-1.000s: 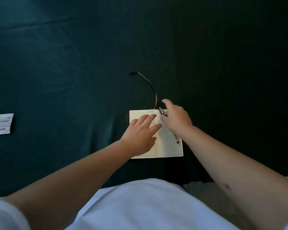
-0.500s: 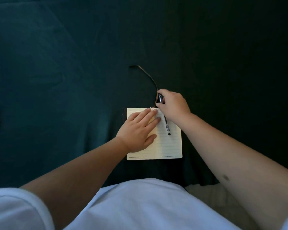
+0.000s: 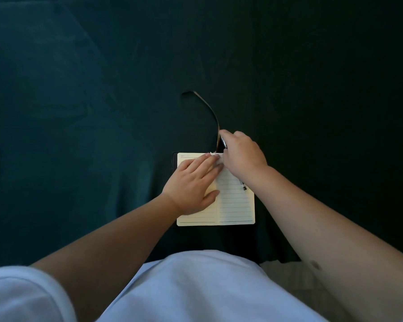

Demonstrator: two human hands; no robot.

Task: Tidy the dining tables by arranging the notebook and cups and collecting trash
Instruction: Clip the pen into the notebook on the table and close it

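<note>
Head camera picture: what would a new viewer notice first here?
The open lined notebook glows pale at the centre of the dark green tablecloth. The left hand lies flat on its left page, while the right hand grips a pen at the top edge. A brown ribbon curves away beyond it.

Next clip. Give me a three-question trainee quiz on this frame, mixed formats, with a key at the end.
1. True or false: the notebook lies closed on the dark green tablecloth.
2. Which hand lies flat on the notebook's left page? A) left hand B) right hand C) neither
3. Fill in: the right hand grips a ____ whose tip shows over the right page.

Key
1. False: it lies open, lined pages up, with its ribbon bookmark curling away across the cloth.
2. A
3. pen
</note>
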